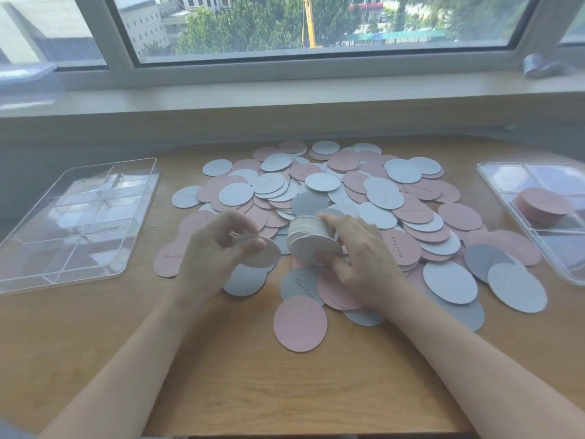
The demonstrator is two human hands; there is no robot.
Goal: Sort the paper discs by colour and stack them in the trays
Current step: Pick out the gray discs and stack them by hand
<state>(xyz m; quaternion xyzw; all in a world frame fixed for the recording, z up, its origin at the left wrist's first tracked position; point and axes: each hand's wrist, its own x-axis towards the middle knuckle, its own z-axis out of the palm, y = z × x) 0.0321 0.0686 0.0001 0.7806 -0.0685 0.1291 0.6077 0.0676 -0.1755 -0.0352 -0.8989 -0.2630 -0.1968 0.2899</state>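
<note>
A big brown wooden table (pixel 240 369) sits under a wide window (pixel 316 23) with a pale sill. Trees and buildings show outside.

A big heap of round paper discs, pink and pale grey (pixel 364 198), covers the middle of the table. Some discs have small writing on them.

A clear plastic tray with dividers (pixel 19 267) lies flat on the left side of the table, apart from the heap. Another clear plastic tray (pixel 493 182) lies on the right side, just beside the heap. A short stack of pink discs (pixel 543 204) sits in one of its boxes.

The left hand (pixel 209 251) is a bit blurry. Its fingers and thumb pinch one pale grey disc (pixel 262 256) and hold it just above the near edge of the heap.

The right hand (pixel 357 248) curls around a thick stack of pale grey discs (pixel 308 240), turned on its side, close to the single disc.

One pink disc (pixel 300 323) lies on the table at the near edge of the heap, between the two arms.
</note>
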